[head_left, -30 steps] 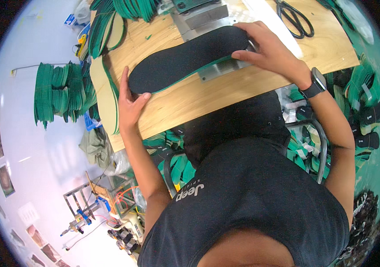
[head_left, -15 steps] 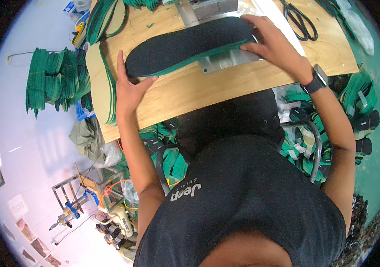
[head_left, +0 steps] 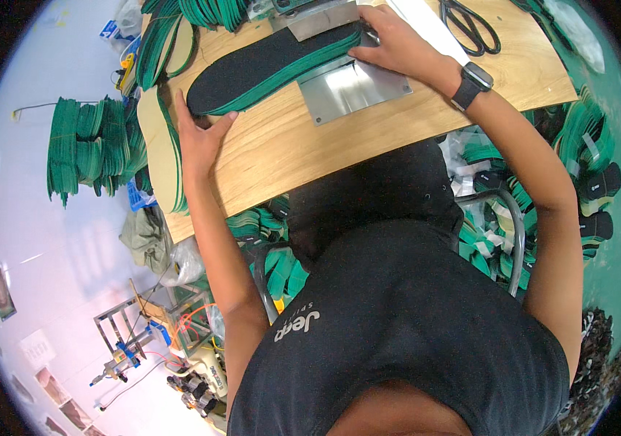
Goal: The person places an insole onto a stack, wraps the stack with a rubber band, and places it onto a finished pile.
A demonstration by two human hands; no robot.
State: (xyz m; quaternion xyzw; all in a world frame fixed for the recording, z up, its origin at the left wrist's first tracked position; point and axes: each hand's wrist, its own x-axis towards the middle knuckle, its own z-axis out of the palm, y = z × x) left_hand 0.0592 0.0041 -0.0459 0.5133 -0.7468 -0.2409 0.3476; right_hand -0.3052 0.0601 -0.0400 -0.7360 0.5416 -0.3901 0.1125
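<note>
A stack of insoles (head_left: pixel 252 73), black on top with green layered edges, lies across the wooden table, its right end partly beneath a metal block (head_left: pixel 325 20). My left hand (head_left: pixel 201 138) cups the stack's left end, thumb on the near edge and fingers round the tip. At the other end, my right hand (head_left: pixel 401 47) grips the stack between thumb and fingers, just right of the block. Under the right part of the stack sits a shiny metal plate (head_left: pixel 358 91) fixed to the table (head_left: pixel 267 156).
Beige and green insoles (head_left: pixel 159 149) lie at the table's left edge, with green piles (head_left: pixel 212 11) behind. Black scissors (head_left: pixel 470 27) rest at the far right. More green stacks (head_left: pixel 89 145) hang left of the table, and bundles (head_left: pixel 489 240) lie below it.
Both hands have shifted the insole stack to the left, and its right end now lies partly under the metal block. More of the metal plate shows.
</note>
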